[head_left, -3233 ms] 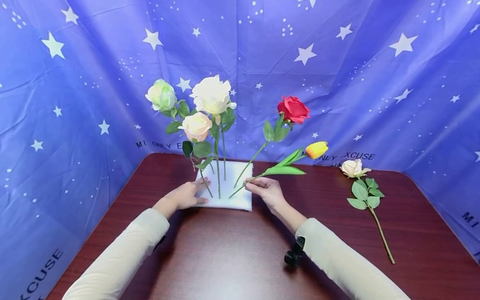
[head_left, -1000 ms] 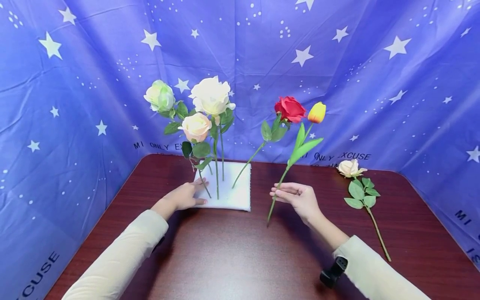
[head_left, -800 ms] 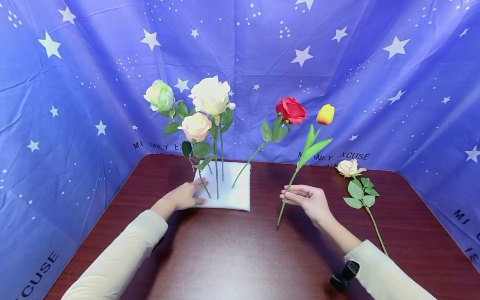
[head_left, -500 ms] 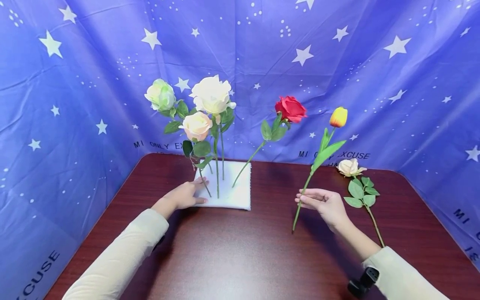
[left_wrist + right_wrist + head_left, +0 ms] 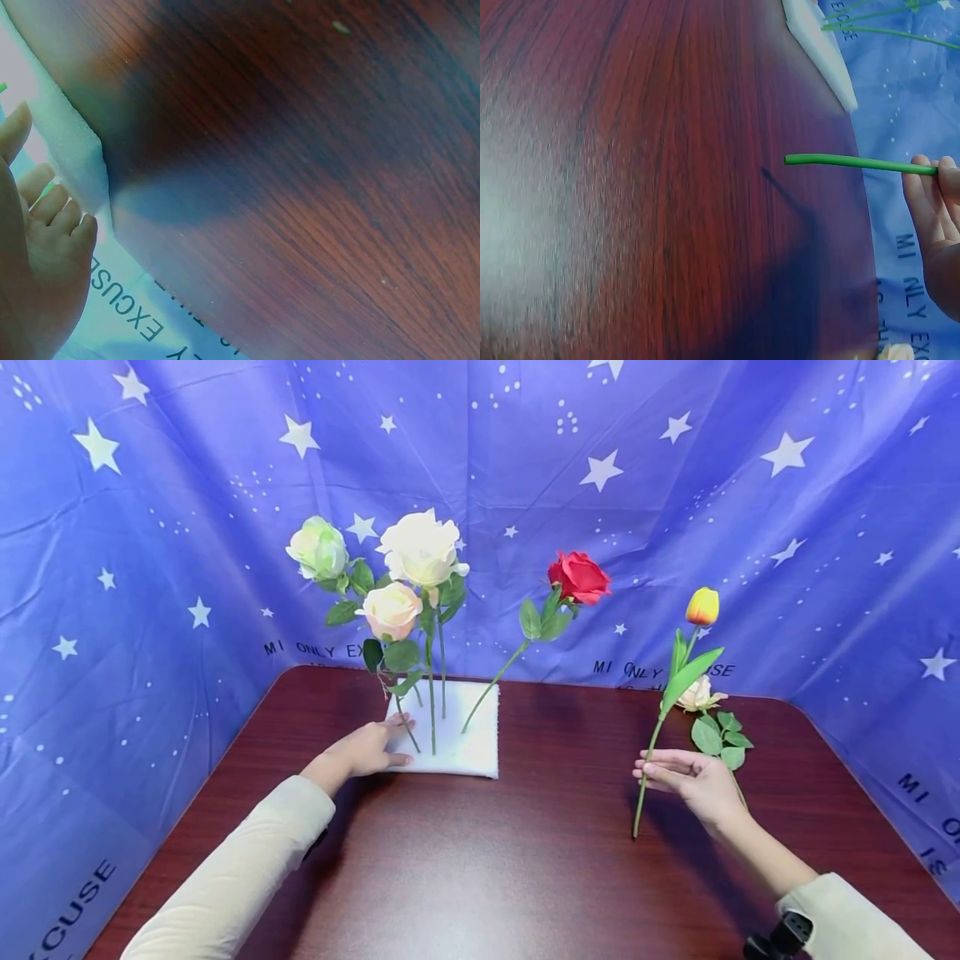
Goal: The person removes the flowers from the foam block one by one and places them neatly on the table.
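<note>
My right hand (image 5: 697, 785) pinches the stem of a yellow-orange tulip (image 5: 702, 607), held nearly upright above the right part of the table. In the right wrist view, the lower end of its green stem (image 5: 855, 161) sticks out past the fingertips, clear of the wood. My left hand (image 5: 363, 752) rests with spread fingers on the left edge of a white foam block (image 5: 472, 756). Stuck in that block are a green-white rose (image 5: 318, 550), a large white rose (image 5: 422, 547), a peach rose (image 5: 390, 612) and a red rose (image 5: 579, 578), which leans right.
A cream rose (image 5: 697, 695) lies on the dark red wooden table (image 5: 465, 860), partly hidden behind the tulip and my right hand. A blue star-patterned curtain (image 5: 510, 460) surrounds the table's back and sides.
The tulip has come away from the foam block in my right hand, turned more upright and travelled right, now overlapping the cream rose. My left hand has stayed on the block.
</note>
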`<state>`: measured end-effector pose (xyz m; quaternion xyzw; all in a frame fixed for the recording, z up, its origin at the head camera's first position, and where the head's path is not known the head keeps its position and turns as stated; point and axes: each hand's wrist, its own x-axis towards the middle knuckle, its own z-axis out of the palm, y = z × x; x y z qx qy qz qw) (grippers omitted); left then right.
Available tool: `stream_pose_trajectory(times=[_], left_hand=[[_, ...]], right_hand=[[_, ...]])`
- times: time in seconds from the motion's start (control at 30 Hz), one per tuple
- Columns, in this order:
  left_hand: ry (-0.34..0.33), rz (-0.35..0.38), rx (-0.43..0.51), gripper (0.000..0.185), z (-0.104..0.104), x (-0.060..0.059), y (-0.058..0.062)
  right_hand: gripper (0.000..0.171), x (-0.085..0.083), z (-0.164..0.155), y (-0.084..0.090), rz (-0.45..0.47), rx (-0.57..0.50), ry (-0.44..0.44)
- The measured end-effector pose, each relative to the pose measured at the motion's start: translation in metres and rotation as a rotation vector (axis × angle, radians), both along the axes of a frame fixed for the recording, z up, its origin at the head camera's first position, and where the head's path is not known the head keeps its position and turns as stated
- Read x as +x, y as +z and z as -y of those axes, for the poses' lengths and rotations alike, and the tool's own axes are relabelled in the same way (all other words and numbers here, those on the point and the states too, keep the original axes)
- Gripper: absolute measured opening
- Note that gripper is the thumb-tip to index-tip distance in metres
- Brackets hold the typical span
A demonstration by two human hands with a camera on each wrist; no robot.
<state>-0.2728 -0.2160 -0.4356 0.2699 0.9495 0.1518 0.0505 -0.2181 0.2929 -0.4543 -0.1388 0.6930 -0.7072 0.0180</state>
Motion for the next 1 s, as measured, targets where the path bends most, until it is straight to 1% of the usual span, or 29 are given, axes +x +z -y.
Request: stream_pose_trajectory(times=[0.07, 0.13, 0.2, 0.27, 0.3, 0.37, 0.43, 0.5, 0.53, 0.57, 0.63, 0.7, 0.83, 1.0], left_hand=[[0.003, 0.000, -0.003, 0.067, 0.000, 0.000, 0.000], [0.005, 0.000, -0.004, 0.067, 0.000, -0.001, -0.001], [0.009, 0.000, -0.003, 0.067, 0.000, 0.000, -0.002], [0.013, 0.006, 0.000, 0.067, -0.001, 0.001, -0.002], [0.012, 0.008, 0.001, 0.067, -0.001, 0.001, -0.002], [0.012, 0.013, 0.001, 0.067, -0.001, 0.002, -0.002], [0.012, 0.019, 0.005, 0.067, -0.002, 0.003, -0.001], [0.007, 0.015, 0.005, 0.067, -0.003, 0.003, -0.001], [0.007, 0.016, 0.007, 0.067, -0.003, 0.003, -0.001], [0.006, 0.016, 0.009, 0.067, -0.004, 0.003, -0.001], [0.004, 0.012, 0.004, 0.067, -0.004, 0.003, -0.002], [0.003, 0.012, -0.002, 0.067, -0.003, 0.002, -0.002], [-0.001, 0.001, -0.015, 0.067, -0.002, 0.002, -0.002], [0.002, -0.008, -0.001, 0.066, -0.002, 0.002, 0.001]], right_hand=[[0.041, -0.005, -0.011, -0.010, 0.009, 0.009, -0.001], [0.048, -0.010, -0.022, -0.020, 0.026, 0.013, -0.016], [0.056, -0.011, -0.028, -0.025, 0.033, 0.015, -0.034], [0.061, -0.009, -0.032, -0.027, 0.036, 0.023, -0.045], [0.060, -0.007, -0.032, -0.025, 0.027, 0.018, -0.041], [0.055, 0.002, -0.027, -0.015, 0.015, 0.032, -0.039], [0.040, 0.011, -0.021, -0.002, 0.000, 0.013, -0.025], [0.026, 0.021, -0.013, 0.011, -0.003, -0.004, -0.032], [0.022, 0.025, -0.010, 0.016, 0.005, 0.006, -0.041], [0.022, 0.028, -0.008, 0.020, 0.013, -0.006, -0.046], [0.027, 0.032, -0.007, 0.025, 0.025, -0.009, -0.047], [0.029, 0.035, -0.008, 0.029, 0.048, 0.014, -0.052], [0.031, 0.037, -0.015, 0.030, 0.081, 0.028, -0.059], [0.032, 0.036, -0.026, 0.028, 0.145, 0.018, -0.081]])
